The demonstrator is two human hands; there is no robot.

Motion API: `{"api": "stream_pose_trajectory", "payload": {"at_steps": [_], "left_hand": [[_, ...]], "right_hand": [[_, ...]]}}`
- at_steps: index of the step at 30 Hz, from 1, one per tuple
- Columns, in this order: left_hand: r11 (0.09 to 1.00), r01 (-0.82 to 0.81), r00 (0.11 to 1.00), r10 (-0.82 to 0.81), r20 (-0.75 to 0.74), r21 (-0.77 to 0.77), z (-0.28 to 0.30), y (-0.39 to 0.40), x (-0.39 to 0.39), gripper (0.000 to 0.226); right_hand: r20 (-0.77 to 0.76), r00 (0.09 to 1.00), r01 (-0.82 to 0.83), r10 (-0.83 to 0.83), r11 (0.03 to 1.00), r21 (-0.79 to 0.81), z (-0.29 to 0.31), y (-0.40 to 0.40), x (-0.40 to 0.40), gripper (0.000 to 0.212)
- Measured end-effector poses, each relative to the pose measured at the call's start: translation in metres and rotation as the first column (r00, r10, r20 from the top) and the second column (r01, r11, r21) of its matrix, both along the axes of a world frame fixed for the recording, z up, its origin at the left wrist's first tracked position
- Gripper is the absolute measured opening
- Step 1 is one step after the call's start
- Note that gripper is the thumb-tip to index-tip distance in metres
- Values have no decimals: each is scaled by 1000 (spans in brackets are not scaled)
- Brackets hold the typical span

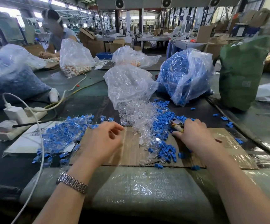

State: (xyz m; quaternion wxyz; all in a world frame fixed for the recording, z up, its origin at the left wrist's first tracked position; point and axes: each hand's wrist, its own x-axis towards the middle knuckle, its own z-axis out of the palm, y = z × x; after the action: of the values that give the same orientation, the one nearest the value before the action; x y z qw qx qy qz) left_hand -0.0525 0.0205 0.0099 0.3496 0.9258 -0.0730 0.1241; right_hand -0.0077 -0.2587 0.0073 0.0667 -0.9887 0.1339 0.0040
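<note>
Bench [147, 188] was wrapped in plastic film, prob. so small parts slid and swept easily. Two open bags lay tipped toward the worker: the blue-parts bag [184, 75] and the clear-tubes bag [131, 84], mouths down so stock spilled within reach. A cardboard sheet [131, 152] sat in front as a work pad. Loose clear tubes [139, 117] ran down the middle w/ loose blue caps [163, 125] just beside them on the right. The mixed blue-and-clear pile [63, 135] lay apart on the left, likely joined pcs kept away from raw stock.

Left hand [103, 141] hovered over the cardboard near that pile, fingers loosely curled and slightly apart, nothing seen in them. Right hand [194, 133] reached palm-down into the blue caps, fingers bent. A small taped object [178, 126] sat at its index finger; couldn't tell if it was gripped.
</note>
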Motion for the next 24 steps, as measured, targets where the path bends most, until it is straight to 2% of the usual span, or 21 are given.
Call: {"api": "stream_pose_trajectory", "payload": {"at_steps": [2, 3, 5, 6, 8, 9, 11, 14, 20, 24], "left_hand": [[961, 254, 951, -269, -152, -109, -3, -10, -13, 16], [931, 325, 909, -357, -217, -168, -6, -13, -18, 16], [908, 373, 868, -414, -273, -189, -10, -16, -22, 18], [907, 382, 867, -418, -271, -174, -12, -16, -23, 20], [903, 398, 866, -428, -258, -163, -13, -15, -23, 22], [901, 405, 864, -432, -259, -154, -14, -15, -24, 22], [904, 411, 863, -427, -269, -117, -15, -16, -25, 23], [912, 402, 876, -410, -254, -85, -17, -21, -26, 19], [942, 320, 925, -334, -180, -102, -17, -24, -30, 13], [938, 209, 955, -256, -149, -276, -21, -21, -34, 13]], "right_hand": [[-2, 1000, -2, 2, 1000, 3, 2, 1, 0, 66], [6, 1000, -2, 2, 1000, 1, 5, 1, -2, 65], [56, 998, -21, 22, 1000, -14, 15, 0, -8, 52], [69, 996, -54, 53, 999, 10, 22, -3, -12, 39], [10, 987, -161, 161, 975, 154, 35, -11, -24, 16], [-46, 971, -219, 233, 953, 208, 40, -12, -31, 15], [-139, 931, -303, 337, 927, 220, 46, -9, -45, 18], [-188, 910, -336, 370, 922, 191, 39, -1, -54, 21], [-125, 926, -346, 356, 934, 93, 37, 10, -62, 18], [-64, 947, -314, 315, 949, 28, 34, 14, -67, 11]]}}
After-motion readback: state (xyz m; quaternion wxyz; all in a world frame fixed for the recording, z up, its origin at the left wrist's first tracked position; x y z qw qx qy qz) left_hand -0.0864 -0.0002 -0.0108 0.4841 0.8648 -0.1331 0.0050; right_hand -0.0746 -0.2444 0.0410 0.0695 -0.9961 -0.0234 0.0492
